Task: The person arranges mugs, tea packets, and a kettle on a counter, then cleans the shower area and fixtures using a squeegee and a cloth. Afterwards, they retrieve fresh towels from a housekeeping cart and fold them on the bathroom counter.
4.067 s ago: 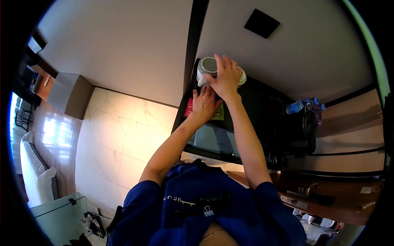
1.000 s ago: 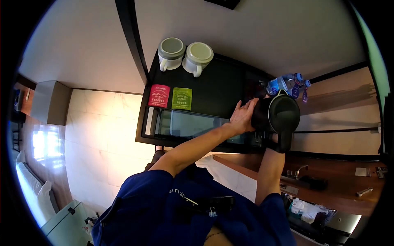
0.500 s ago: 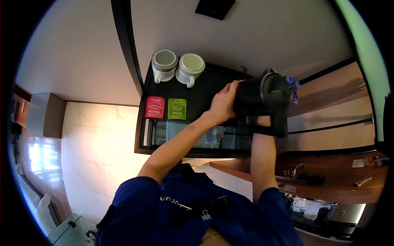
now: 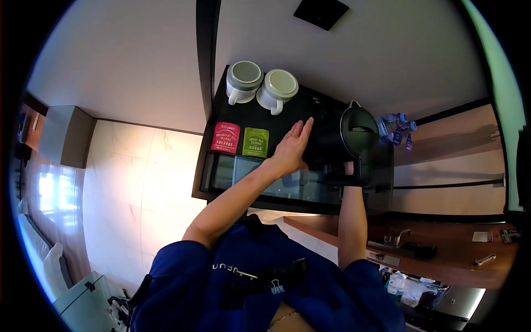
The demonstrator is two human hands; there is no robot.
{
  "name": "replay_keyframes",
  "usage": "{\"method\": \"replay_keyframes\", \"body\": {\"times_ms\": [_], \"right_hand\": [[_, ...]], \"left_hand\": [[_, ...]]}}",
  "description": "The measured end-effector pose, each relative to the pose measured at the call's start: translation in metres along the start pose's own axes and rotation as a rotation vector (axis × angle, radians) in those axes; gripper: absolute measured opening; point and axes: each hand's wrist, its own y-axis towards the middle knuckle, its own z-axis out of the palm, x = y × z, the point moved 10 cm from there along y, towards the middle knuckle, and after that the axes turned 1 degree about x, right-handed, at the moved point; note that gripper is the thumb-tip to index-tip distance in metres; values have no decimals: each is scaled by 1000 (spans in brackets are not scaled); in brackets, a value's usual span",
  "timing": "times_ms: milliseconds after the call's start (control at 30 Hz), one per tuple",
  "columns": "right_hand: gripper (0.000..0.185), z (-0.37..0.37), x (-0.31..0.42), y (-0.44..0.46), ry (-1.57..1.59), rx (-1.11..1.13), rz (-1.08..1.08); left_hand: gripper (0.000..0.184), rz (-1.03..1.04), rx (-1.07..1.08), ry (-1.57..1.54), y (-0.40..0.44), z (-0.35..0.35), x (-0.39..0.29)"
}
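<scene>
A black electric kettle (image 4: 357,119) stands upright, or nearly so, at the right part of the black tray (image 4: 298,99), its handle towards me. My right hand (image 4: 348,167) is at that handle, which hides most of its fingers; it appears to grip it. My left hand (image 4: 291,148) is beside the kettle's left side, fingers stretched out and holding nothing. To its left lie a red tea bag packet (image 4: 225,137) and a green tea bag packet (image 4: 255,142). Behind them are two white mugs, a left mug (image 4: 244,83) and a right mug (image 4: 277,91).
Blue-capped water bottles (image 4: 394,124) stand right of the kettle, by the wall. A glass-topped front section (image 4: 265,177) runs along the near side of the counter. At lower right is a wooden counter (image 4: 442,260) with a metal handle-like fitting (image 4: 485,260).
The kettle has come down and turned more upright, with my right hand still at its handle. My left hand has let go of the kettle's side and straightened its fingers. The view has shifted.
</scene>
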Motion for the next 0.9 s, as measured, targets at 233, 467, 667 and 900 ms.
{"method": "replay_keyframes", "body": {"times_ms": [233, 467, 667, 900], "right_hand": [[36, -13, 129, -172, 583, 83, -9], [25, 11, 122, -172, 73, -97, -73], [19, 8, 120, -161, 159, -159, -104], [27, 61, 238, -224, 61, 71, -598]], "left_hand": [[49, 214, 78, 482, -75, -50, 38], [36, 336, 6, 436, -76, -57, 39], [43, 345, -129, 457, -74, -55, 31], [44, 380, -139, 376, -80, -59, 42]]}}
